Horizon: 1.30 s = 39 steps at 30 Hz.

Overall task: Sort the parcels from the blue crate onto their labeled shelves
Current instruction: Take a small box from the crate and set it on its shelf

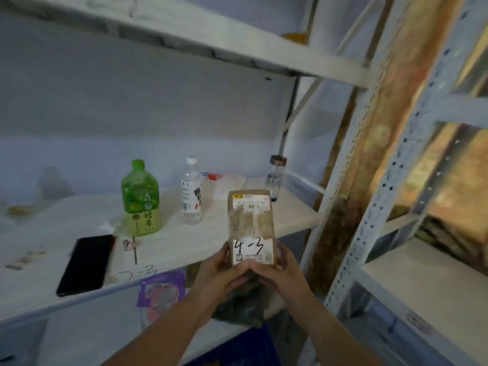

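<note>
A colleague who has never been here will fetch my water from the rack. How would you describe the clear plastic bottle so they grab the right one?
Find the white shelf where a black phone lies. Three containers stand along it; the water bottle is the middle one, between the green tea bottle and a small glass jar. It alone has a white cap and white label.

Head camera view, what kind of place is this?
Likely a parcel storeroom: slotted metal shelving, a handwritten number on the shelf edge, and a cardboard parcel marked 4-3 held by left hand and right hand.
</note>
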Motion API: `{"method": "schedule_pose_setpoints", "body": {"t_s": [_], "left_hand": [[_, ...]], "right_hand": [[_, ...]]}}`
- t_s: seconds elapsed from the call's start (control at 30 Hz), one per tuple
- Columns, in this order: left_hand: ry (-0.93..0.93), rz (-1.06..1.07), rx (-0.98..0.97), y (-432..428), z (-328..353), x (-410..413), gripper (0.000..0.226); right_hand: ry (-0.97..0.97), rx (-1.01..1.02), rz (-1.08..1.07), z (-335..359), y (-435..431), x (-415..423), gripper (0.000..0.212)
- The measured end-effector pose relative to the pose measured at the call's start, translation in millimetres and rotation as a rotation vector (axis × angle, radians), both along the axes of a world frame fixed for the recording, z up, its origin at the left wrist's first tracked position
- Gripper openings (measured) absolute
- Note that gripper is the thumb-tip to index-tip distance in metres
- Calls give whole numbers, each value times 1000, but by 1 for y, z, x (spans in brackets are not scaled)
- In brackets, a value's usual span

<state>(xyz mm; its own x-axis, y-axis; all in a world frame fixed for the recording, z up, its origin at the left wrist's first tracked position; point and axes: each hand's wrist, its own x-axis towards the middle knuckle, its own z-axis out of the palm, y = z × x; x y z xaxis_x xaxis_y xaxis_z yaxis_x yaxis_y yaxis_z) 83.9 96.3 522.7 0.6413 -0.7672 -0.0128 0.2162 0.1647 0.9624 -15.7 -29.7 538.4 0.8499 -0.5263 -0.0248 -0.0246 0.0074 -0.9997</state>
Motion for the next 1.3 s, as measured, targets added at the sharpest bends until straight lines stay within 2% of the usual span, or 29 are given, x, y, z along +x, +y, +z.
{"method": "schedule_pose_setpoints", "body": {"t_s": [0.2, 0.27, 0.4, 0.57, 0.7, 0.83, 0.97, 1.03, 1.1, 1.2, 1.3], "left_hand": [[-496, 100, -206, 15, 177, -30, 29], [-634, 175, -242, 17, 228, -47, 29], [-863, 176, -277, 13, 304, -89, 36], [-991, 49, -309, -7, 353, -149, 50], [-1024, 49, -386, -30, 363, -201, 60], [-1076, -27, -373, -57, 352, -271, 63], [-1049, 15, -462, -80, 335, -356, 51], [-1061, 7, -451, -91, 321, -391, 47], [-1093, -1, -417, -101, 302, -417, 51], [-1037, -87, -378, -113, 270, -448, 48], [-1008, -79, -344, -119, 229, -475, 45]], "right_hand": [[-244, -482, -151, 167, 32, -35, 36], [-295, -610, -212, 214, 42, -55, 35], [-262, -947, -400, 290, 48, -111, 42], [-157, -1028, -501, 347, 34, -187, 46], [-175, -1029, -591, 355, 30, -246, 41], [-134, -1013, -789, 349, 18, -316, 37], [-24, -1075, -978, 331, 9, -384, 54], [40, -1077, -984, 317, 5, -417, 62], [82, -1070, -962, 304, 0, -451, 59], [152, -1072, -947, 280, -7, -491, 53], [164, -996, -935, 243, -9, -517, 56]]}}
